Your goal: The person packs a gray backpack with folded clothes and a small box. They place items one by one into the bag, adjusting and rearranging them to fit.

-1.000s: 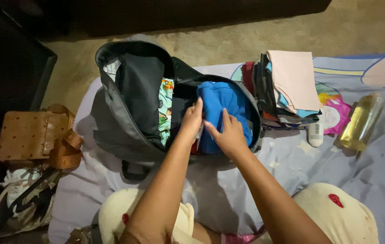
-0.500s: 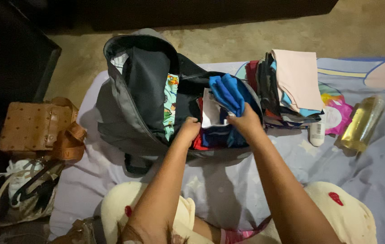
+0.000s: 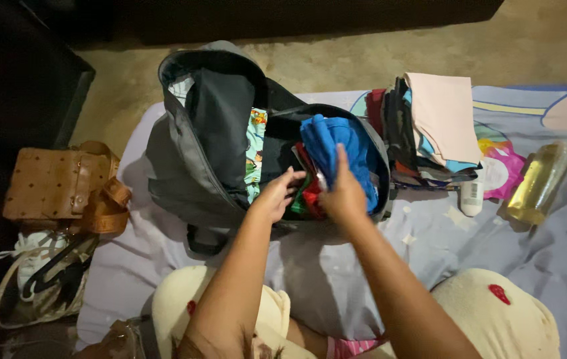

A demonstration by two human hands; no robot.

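A dark grey backpack (image 3: 183,159) lies open on the pale sheet, packed with folded clothes. A blue folded garment (image 3: 336,149) sits on top at the right of the opening, with red and green clothes (image 3: 306,196) beside it. My right hand (image 3: 343,193) rests against the blue garment, fingers pointing up along it. At the near edge of the opening my left hand (image 3: 277,196) has its fingers curled over the red and green clothes. A printed green cloth (image 3: 255,156) shows along the bag's middle divider.
A stack of folded clothes (image 3: 429,126) stands right of the bag, topped by a pale pink piece. A small white bottle (image 3: 473,196) and a yellow bottle (image 3: 536,183) lie further right. A brown bag (image 3: 57,186) and white shoe (image 3: 30,259) sit at the left.
My right hand has let the blue garment settle back over the clothes and moved left. My left hand has shifted right onto the red and green clothes.
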